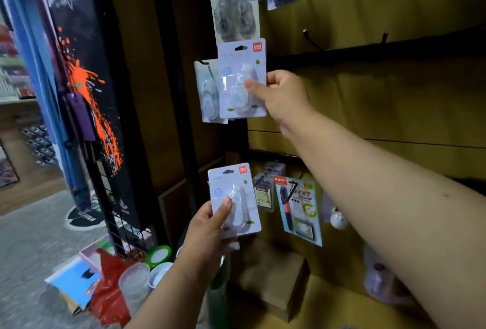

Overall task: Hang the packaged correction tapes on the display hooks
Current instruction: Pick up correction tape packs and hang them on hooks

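Observation:
My right hand [282, 96] pinches a pale packaged correction tape [238, 71] by its right edge, held up against the display board. Just left of it, another packaged tape [206, 92] hangs on a black hook [203, 62], partly covered by the held pack. Lower down, my left hand [207, 229] grips a second packaged correction tape [231, 197], thumb across its clear blister. Two bare black hooks [310, 38] [384, 37] stick out of the dark rail to the upper right.
More tape packs [234, 5] hang along the top. Pen and refill packs [299, 207] hang on the lower rail. A cardboard box [271, 276], plastic cups [134, 284] and a red bag [110, 289] sit on the floor. A black wire rack with a poster [86, 92] stands at left.

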Tool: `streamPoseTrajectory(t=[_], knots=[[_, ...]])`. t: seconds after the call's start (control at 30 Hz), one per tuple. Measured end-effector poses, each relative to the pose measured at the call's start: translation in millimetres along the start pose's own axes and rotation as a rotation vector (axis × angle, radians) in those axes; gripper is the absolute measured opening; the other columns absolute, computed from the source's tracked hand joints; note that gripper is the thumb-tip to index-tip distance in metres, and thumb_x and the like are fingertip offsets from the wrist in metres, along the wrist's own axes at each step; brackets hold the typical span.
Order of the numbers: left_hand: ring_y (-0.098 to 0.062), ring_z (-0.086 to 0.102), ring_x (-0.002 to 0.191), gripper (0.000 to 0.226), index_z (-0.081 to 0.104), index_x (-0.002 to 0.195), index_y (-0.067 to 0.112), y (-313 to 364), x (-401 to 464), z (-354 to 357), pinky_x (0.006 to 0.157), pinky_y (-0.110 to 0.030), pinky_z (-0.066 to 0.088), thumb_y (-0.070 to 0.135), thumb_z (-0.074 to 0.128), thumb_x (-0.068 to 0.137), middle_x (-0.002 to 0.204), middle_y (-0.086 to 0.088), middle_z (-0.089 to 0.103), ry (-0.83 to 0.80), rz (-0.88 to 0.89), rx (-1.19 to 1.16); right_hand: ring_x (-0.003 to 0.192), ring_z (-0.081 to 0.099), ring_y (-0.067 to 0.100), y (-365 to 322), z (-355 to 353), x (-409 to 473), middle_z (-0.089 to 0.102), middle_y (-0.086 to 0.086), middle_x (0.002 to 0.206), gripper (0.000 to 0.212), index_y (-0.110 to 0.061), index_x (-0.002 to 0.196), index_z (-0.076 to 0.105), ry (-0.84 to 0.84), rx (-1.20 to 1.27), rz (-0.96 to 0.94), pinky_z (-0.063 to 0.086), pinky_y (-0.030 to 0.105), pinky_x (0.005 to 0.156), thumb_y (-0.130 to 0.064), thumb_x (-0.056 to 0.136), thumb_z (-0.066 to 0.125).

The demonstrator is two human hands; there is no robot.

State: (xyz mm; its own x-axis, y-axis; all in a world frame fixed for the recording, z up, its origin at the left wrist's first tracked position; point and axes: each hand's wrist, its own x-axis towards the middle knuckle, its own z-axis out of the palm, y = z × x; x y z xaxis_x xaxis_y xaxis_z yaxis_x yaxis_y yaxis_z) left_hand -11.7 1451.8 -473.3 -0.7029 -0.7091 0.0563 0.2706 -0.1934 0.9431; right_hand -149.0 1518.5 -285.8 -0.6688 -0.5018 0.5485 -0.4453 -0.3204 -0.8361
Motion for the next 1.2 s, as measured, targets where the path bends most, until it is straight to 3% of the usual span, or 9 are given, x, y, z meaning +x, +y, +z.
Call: streamPoseTrajectory(t=[0.13,0.23,0.33,0.47,0.7,0.8,0.87,0.93,1.2], knots=[[-0.048,0.069,0.097,0.046,0.06,0.123,0.011,9.3,2.1,-4.3,0.09,-0.079,0.039,0.036,0.064,0.084,0.109,-0.021,0.073,-0.022,0.016,0.009,0.078,0.064,0.011,2.5,3.0,10.0,0.066,0.0,0.091,0.016,-0.009,0.091,0.06,0.026,-0.009,0.064,0.054,0.023,0.063,-0.021,0.086,0.07],[-0.037,0.074,0.088,0.049,0.06,0.122,0.009,15.7,3.3,-7.4,0.079,-0.057,0.056,0.035,0.064,0.08,0.105,-0.017,0.075,-0.034,0.039,0.014,0.081,0.064,0.012,4.5,4.4,12.9,0.067,0.003,0.099,0.025,-0.004,0.101,0.061,0.048,-0.034,0.089,0.052,0.022,0.062,-0.022,0.086,0.07],[-0.03,0.075,0.08,0.046,0.062,0.117,0.009,21.4,5.4,-10.0,0.061,-0.042,0.061,0.033,0.064,0.079,0.101,-0.014,0.076,-0.031,0.054,0.014,0.072,0.062,0.01,1.8,5.4,17.9,0.066,0.004,0.095,0.019,-0.007,0.092,0.06,0.065,-0.049,0.101,0.048,0.02,0.056,-0.022,0.086,0.07],[-0.032,0.074,0.088,0.032,0.062,0.118,0.008,32.4,9.5,-9.6,0.072,-0.04,0.061,0.026,0.061,0.091,0.105,-0.015,0.076,0.005,0.05,-0.006,0.081,0.061,0.016,5.5,5.2,22.9,0.067,0.009,0.106,0.02,-0.012,0.077,0.054,0.085,-0.108,0.168,0.049,0.022,0.06,-0.023,0.087,0.068],[-0.024,0.075,0.08,0.02,0.065,0.109,0.012,65.5,17.6,5.4,0.079,-0.042,0.057,0.024,0.058,0.095,0.099,-0.01,0.076,-0.007,0.147,0.029,0.092,0.053,0.019,22.2,-5.7,5.1,0.054,0.0,0.11,0.049,-0.013,0.116,0.05,0.158,-0.506,0.136,0.043,0.026,0.063,-0.043,0.083,0.068],[-0.024,0.073,0.085,0.022,0.065,0.111,0.011,85.5,20.4,15.3,0.081,-0.041,0.059,0.024,0.056,0.097,0.105,-0.011,0.073,-0.03,0.192,0.031,0.089,0.056,0.016,25.9,-2.9,-23.9,0.059,0.001,0.101,0.041,-0.016,0.097,0.054,0.055,-0.385,0.067,0.047,0.032,0.075,-0.051,0.08,0.067],[-0.028,0.07,0.092,0.026,0.064,0.116,0.01,98.5,21.5,24.2,0.091,-0.048,0.054,0.028,0.056,0.097,0.108,-0.014,0.072,-0.059,0.224,0.06,0.074,0.055,0.011,23.4,1.8,-41.2,0.059,0.002,0.085,0.034,-0.013,0.085,0.056,-0.157,-0.213,0.141,0.044,0.025,0.065,-0.045,0.083,0.067],[-0.032,0.069,0.095,0.031,0.063,0.118,0.009,110.5,22.8,34.3,0.094,-0.052,0.051,0.031,0.055,0.098,0.111,-0.017,0.072,-0.077,0.252,0.091,0.064,0.059,0.007,20.3,3.6,-46.6,0.062,0.001,0.075,0.028,-0.008,0.08,0.058,-0.224,-0.079,0.169,0.047,0.019,0.058,-0.034,0.085,0.068],[-0.025,0.07,0.104,0.053,0.04,0.14,0.015,156.9,41.4,69.3,0.078,-0.038,0.062,0.021,0.065,0.094,0.122,-0.009,0.062,0.06,0.39,0.169,0.068,0.065,0.012,-6.2,-2.5,-4.4,0.07,0.006,0.087,0.019,-0.005,0.09,0.064,-0.062,-0.034,0.067,0.054,0.026,0.059,-0.023,0.086,0.069]])
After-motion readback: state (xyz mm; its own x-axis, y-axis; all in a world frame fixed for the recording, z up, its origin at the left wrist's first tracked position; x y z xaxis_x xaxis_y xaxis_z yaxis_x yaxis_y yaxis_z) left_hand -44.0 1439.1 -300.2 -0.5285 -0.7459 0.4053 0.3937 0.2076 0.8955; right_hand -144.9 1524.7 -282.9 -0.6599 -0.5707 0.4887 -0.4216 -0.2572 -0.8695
